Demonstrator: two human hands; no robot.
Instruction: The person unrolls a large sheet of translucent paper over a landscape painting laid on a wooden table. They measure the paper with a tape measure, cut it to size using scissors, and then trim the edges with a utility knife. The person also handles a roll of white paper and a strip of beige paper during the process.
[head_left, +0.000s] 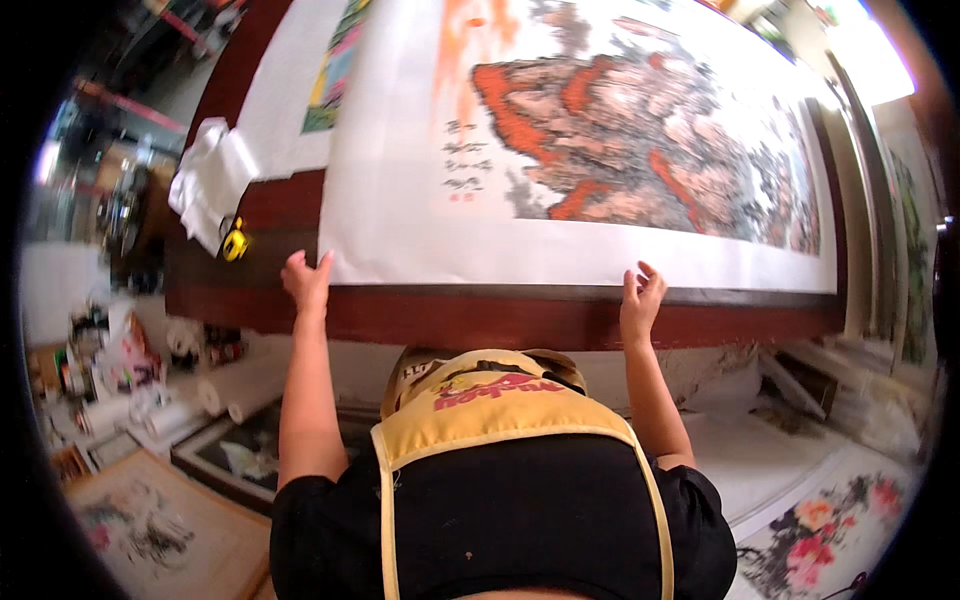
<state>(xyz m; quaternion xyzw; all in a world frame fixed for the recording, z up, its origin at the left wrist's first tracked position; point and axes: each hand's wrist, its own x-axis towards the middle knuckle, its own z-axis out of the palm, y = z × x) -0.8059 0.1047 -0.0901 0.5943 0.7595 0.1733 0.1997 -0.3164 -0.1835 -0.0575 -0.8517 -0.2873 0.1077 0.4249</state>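
One yellow apron (510, 405) was nearest on my feed, then the table (450, 318). I saw the left hand (308, 287) beside the near left corner of the painting (600, 140), the right hand (641, 302) at its near edge, thumb and fingers apart on both; contact I couldn't tell. The painting lay spread across the table. Farther left sat a tape measure (235, 242), then crumpled paper (212, 180).
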